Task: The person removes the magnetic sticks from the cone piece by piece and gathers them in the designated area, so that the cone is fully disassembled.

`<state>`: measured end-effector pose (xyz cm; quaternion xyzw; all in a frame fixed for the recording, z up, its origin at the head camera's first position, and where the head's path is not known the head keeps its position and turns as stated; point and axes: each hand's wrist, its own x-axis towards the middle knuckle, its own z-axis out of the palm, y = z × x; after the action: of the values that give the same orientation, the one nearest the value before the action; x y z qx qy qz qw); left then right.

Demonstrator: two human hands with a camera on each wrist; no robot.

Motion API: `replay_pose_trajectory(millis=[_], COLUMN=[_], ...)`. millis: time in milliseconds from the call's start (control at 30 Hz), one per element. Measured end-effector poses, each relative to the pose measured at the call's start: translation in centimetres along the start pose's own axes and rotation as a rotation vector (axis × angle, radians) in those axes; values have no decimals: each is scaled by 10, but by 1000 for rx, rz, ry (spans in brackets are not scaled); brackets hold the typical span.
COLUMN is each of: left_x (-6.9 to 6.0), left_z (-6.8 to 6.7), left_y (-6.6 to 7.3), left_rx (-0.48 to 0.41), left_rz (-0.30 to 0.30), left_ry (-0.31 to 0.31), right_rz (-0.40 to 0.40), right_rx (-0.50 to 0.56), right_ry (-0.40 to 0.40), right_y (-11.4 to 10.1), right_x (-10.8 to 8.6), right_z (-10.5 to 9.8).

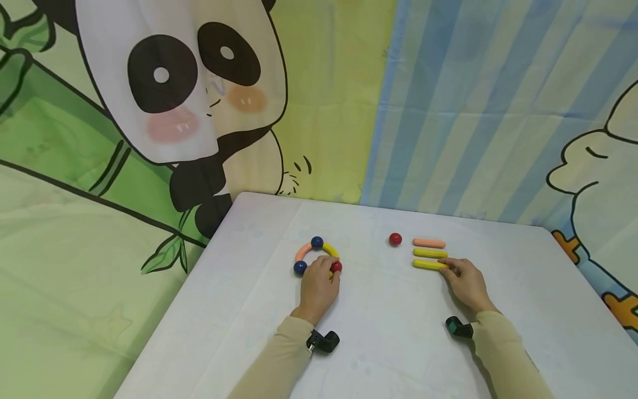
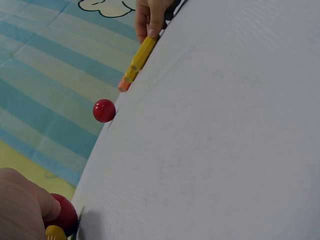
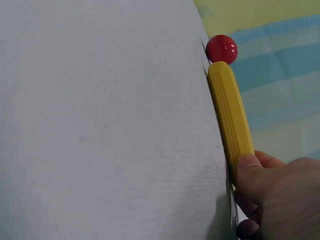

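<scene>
A ring of curved yellow and orange pieces with blue balls (image 1: 317, 242) and a red ball (image 1: 336, 267) lies left of centre in the head view. My left hand (image 1: 319, 285) covers its lower part, fingers and thumb at the red ball (image 2: 64, 216); a yellow end (image 2: 55, 233) shows below it in the left wrist view. My right hand (image 1: 467, 282) pinches the right end of the nearest straight yellow stick (image 3: 231, 110). Behind that stick lie another yellow stick (image 1: 430, 253) and an orange stick (image 1: 429, 243), roughly parallel.
A loose red ball (image 1: 395, 239) sits left of the orange stick. The white table (image 1: 379, 343) ends at a back edge before a printed cloth (image 1: 329, 111) with a panda. Each wrist wears a small black camera (image 1: 329, 342).
</scene>
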<state>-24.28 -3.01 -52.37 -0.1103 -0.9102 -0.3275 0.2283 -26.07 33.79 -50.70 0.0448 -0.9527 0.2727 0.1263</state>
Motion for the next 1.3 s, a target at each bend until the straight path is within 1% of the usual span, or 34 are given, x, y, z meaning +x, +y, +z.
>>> replay_pose_trajectory(millis=[233,700,767,833,933,1000,1067,1133,1200,1300], left_x=[-1,-2,-2,-2,-1,-1,-1,-1,-1,-2], left_z=[1,3,2,1,1,2,2,1,0,0], left_y=[1,1,2,2,2,2,2,2,3,3], left_rx=[-2,16,18,20,13,-7,-37,-69,-103,-134], left_rz=[3,15,18,18,22,28,46,64,81,113], left_ry=[-8,-5,-2,-6,-19,-38,-62,-91,-120,-151], right_rz=[10,22,46,91,163,175,142,67,-22,-143], right_rx=[-5,-14,-3,15,57,82,103,131,164,223], right_ry=[5,65,98,152,274,349,396,409,385,295], right_y=[4,11,10,8,1,-8,-22,-37,-53,-77], right_x=[0,-6,-8,-12,-16,-18,-19,-20,-22,-25], right_z=[1,5,5,6,9,13,19,27,37,52])
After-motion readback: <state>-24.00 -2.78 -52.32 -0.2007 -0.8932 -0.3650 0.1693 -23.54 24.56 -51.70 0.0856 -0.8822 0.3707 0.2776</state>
